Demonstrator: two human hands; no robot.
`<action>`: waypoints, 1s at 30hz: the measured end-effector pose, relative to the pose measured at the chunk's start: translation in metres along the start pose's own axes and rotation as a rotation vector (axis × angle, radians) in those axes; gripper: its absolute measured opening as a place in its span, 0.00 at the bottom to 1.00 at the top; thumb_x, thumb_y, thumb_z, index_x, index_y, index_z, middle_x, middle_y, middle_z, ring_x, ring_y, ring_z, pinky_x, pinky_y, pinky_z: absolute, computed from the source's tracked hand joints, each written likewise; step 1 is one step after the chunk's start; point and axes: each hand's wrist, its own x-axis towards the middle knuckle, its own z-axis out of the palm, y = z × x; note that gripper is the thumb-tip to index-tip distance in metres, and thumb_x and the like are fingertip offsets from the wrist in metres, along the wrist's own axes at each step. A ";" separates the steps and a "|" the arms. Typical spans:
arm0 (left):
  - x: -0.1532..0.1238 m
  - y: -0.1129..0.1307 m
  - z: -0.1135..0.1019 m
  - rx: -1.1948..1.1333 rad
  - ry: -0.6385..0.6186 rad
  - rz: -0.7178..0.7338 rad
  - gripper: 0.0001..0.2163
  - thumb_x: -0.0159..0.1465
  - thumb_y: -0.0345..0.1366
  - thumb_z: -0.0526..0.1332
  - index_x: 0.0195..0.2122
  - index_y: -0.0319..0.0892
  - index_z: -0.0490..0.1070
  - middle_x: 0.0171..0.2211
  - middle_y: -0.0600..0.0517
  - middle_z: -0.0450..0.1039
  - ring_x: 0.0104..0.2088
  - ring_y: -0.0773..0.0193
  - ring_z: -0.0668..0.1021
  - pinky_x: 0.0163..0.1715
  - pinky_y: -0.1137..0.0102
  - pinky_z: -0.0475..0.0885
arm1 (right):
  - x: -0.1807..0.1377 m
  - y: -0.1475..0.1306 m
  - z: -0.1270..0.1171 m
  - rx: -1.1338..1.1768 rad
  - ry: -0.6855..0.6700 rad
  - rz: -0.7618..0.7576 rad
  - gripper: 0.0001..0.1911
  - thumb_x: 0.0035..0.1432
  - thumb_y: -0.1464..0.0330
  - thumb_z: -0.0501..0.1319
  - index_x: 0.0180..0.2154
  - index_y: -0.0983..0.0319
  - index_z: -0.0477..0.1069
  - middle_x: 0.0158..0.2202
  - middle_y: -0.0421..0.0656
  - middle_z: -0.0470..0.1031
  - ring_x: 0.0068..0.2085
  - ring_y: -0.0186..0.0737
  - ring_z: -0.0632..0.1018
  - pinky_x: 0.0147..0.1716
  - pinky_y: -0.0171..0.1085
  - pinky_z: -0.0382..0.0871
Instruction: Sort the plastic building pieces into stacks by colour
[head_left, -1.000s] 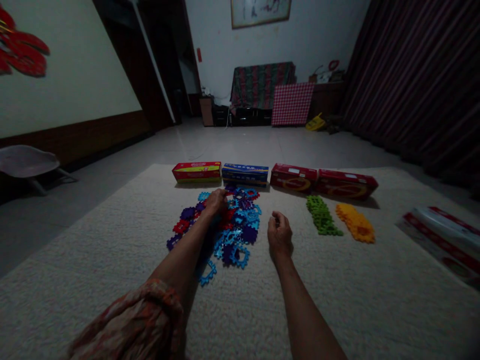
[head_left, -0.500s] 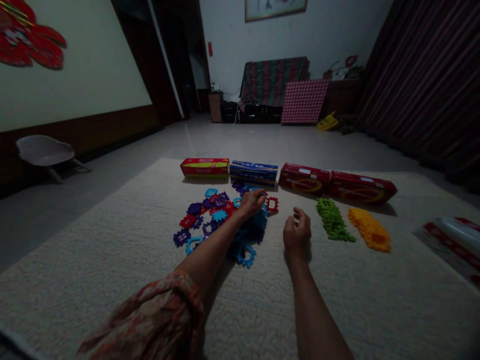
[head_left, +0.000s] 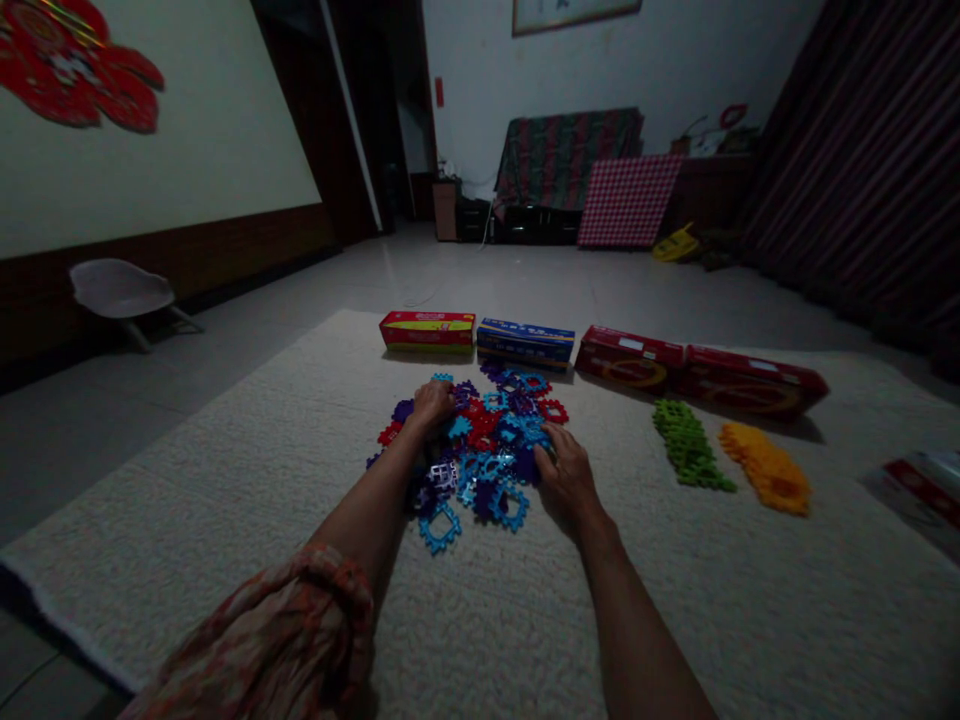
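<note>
A loose pile of notched plastic building pieces in blue, purple and red (head_left: 480,428) lies on the pale mat (head_left: 480,620). My left hand (head_left: 433,404) rests at the far left side of the pile, its fingers bent down over the pieces and partly hidden. At the pile's right edge my right hand (head_left: 568,472) touches blue pieces, with fingers apart and thumb spread. Closest to me lies a light-blue square frame piece (head_left: 440,528). Off to the right are a group of green pieces (head_left: 690,445) and a group of orange pieces (head_left: 766,468).
Behind the pile stand a red-and-yellow box (head_left: 427,332), a blue box (head_left: 525,344) and two dark red boxes (head_left: 750,380) in a row. A clear-and-red package (head_left: 922,495) lies at the far right. A pale chair (head_left: 124,290) stands left, off the mat.
My left hand has moved left across the pile, uncovering red and blue pieces. My right hand has moved left to the pile's edge, and its fingers have spread. The view has turned slightly left.
</note>
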 end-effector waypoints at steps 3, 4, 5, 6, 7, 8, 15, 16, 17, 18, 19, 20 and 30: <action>-0.004 -0.001 0.004 -0.020 0.016 0.016 0.19 0.65 0.31 0.57 0.57 0.46 0.75 0.56 0.46 0.77 0.56 0.57 0.77 0.55 0.68 0.68 | -0.002 -0.002 0.001 -0.082 -0.068 -0.004 0.22 0.63 0.62 0.56 0.56 0.61 0.71 0.60 0.54 0.74 0.61 0.54 0.72 0.62 0.57 0.62; -0.005 -0.001 0.005 -0.046 0.027 0.013 0.20 0.65 0.31 0.58 0.57 0.47 0.75 0.56 0.47 0.77 0.56 0.57 0.77 0.55 0.68 0.68 | -0.003 -0.003 0.002 -0.103 -0.081 -0.013 0.21 0.63 0.63 0.56 0.56 0.61 0.71 0.60 0.54 0.73 0.61 0.54 0.72 0.61 0.58 0.61; -0.006 -0.002 0.005 -0.089 0.042 0.008 0.20 0.64 0.31 0.58 0.57 0.47 0.75 0.55 0.48 0.78 0.55 0.58 0.77 0.55 0.69 0.69 | -0.004 -0.004 0.002 -0.118 -0.087 -0.025 0.21 0.63 0.63 0.56 0.56 0.61 0.72 0.61 0.54 0.73 0.62 0.54 0.72 0.61 0.58 0.60; -0.007 -0.003 0.005 -0.147 0.064 0.007 0.20 0.64 0.30 0.59 0.57 0.46 0.75 0.55 0.48 0.78 0.54 0.59 0.78 0.55 0.69 0.69 | -0.004 -0.005 0.003 -0.129 -0.086 -0.037 0.21 0.63 0.64 0.56 0.55 0.61 0.72 0.61 0.54 0.73 0.62 0.54 0.72 0.61 0.58 0.60; -0.008 -0.005 0.005 -0.214 0.090 0.014 0.20 0.63 0.29 0.60 0.56 0.46 0.76 0.54 0.49 0.79 0.53 0.59 0.78 0.55 0.70 0.70 | -0.005 -0.006 0.003 -0.135 -0.085 -0.050 0.21 0.63 0.64 0.56 0.55 0.61 0.72 0.61 0.54 0.73 0.62 0.54 0.72 0.61 0.58 0.60; -0.009 -0.006 0.005 -0.282 0.117 0.028 0.20 0.62 0.29 0.60 0.55 0.46 0.77 0.53 0.49 0.79 0.53 0.60 0.79 0.55 0.70 0.70 | -0.005 -0.007 0.003 -0.140 -0.085 -0.060 0.20 0.63 0.64 0.56 0.55 0.61 0.72 0.61 0.54 0.73 0.62 0.54 0.72 0.60 0.57 0.61; -0.013 -0.012 0.007 -0.623 0.177 0.066 0.16 0.58 0.30 0.65 0.48 0.43 0.81 0.43 0.49 0.82 0.43 0.60 0.81 0.47 0.69 0.76 | -0.005 -0.004 0.003 -0.149 -0.057 -0.082 0.18 0.63 0.63 0.56 0.51 0.62 0.74 0.59 0.55 0.75 0.60 0.54 0.74 0.59 0.57 0.62; -0.014 -0.012 0.008 -0.680 0.161 0.056 0.15 0.58 0.31 0.65 0.46 0.43 0.81 0.40 0.49 0.82 0.40 0.60 0.82 0.43 0.69 0.77 | -0.005 -0.002 0.003 -0.149 -0.052 -0.084 0.18 0.63 0.63 0.56 0.51 0.61 0.74 0.58 0.54 0.75 0.60 0.54 0.74 0.59 0.57 0.63; -0.013 -0.012 0.009 -0.741 0.142 0.049 0.13 0.57 0.32 0.65 0.44 0.43 0.81 0.37 0.50 0.82 0.36 0.61 0.81 0.40 0.69 0.77 | -0.005 -0.001 0.003 -0.151 -0.049 -0.085 0.17 0.63 0.63 0.56 0.51 0.61 0.74 0.58 0.54 0.75 0.59 0.54 0.74 0.59 0.57 0.63; -0.013 -0.013 0.010 -0.797 0.125 0.049 0.11 0.57 0.32 0.65 0.41 0.42 0.81 0.34 0.51 0.81 0.33 0.62 0.81 0.36 0.70 0.77 | -0.005 0.000 0.003 -0.154 -0.047 -0.086 0.17 0.63 0.63 0.57 0.50 0.61 0.74 0.58 0.54 0.75 0.59 0.55 0.74 0.59 0.58 0.63; -0.013 -0.013 0.011 -0.839 0.118 0.057 0.09 0.57 0.33 0.65 0.38 0.42 0.80 0.31 0.52 0.80 0.31 0.62 0.80 0.33 0.70 0.76 | -0.005 0.002 0.004 -0.157 -0.047 -0.086 0.17 0.63 0.63 0.57 0.50 0.61 0.75 0.59 0.54 0.75 0.59 0.55 0.74 0.59 0.58 0.63; -0.012 -0.014 0.012 -0.860 0.124 0.070 0.07 0.56 0.34 0.65 0.36 0.42 0.80 0.29 0.52 0.79 0.30 0.63 0.80 0.32 0.70 0.75 | -0.005 0.003 0.004 -0.161 -0.048 -0.087 0.17 0.63 0.63 0.57 0.50 0.61 0.75 0.59 0.54 0.75 0.59 0.55 0.74 0.59 0.59 0.63; -0.005 -0.017 0.012 -0.743 0.303 0.143 0.04 0.58 0.37 0.66 0.30 0.43 0.76 0.24 0.55 0.73 0.27 0.65 0.75 0.31 0.71 0.68 | -0.006 0.002 0.003 -0.153 -0.039 -0.099 0.16 0.63 0.63 0.58 0.50 0.60 0.74 0.58 0.53 0.76 0.58 0.55 0.75 0.58 0.59 0.64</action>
